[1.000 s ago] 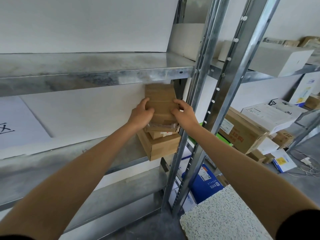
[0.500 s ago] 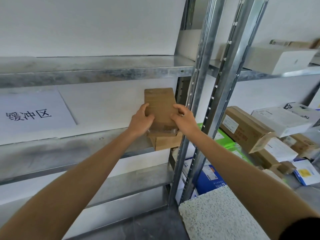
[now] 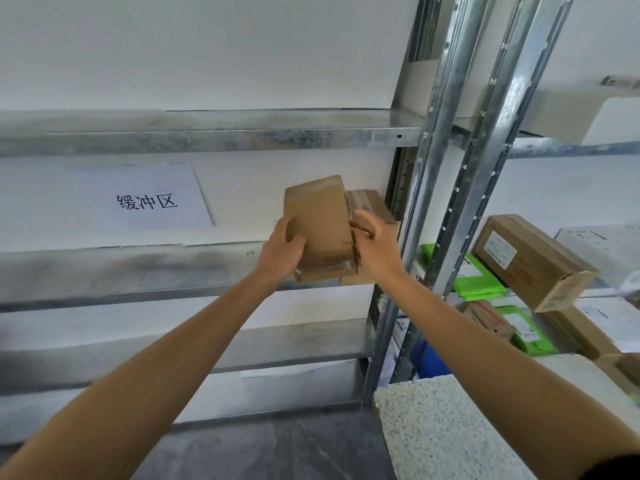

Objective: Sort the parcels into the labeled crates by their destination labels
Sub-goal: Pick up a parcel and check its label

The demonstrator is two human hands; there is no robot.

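So the flat brown parcel [image 3: 317,230] has come off the stack [image 3: 372,206] it was sitting on a second ago: it's now tipped up and pulled a bit left, so the taped boxes behind it show on its right. The left hand [image 3: 282,247] has its thumb on the front and fingers wrapped round the left edge, and the right hand [image 3: 372,244] is curled round the right edge, so both are gripping it just above the middle shelf [image 3: 138,268]. My guess is it's being pulled out for sorting rather than parked, but honestly it could go either way. The view has swung left too, so the paper sign [image 3: 147,201] on the wall is finally readable: 缓冲区, i.e. buffer zone. No destination label shows on the side facing us. Over on the next rack a long brown box [image 3: 530,258] has a white sticker and reddish print, too blurry to read
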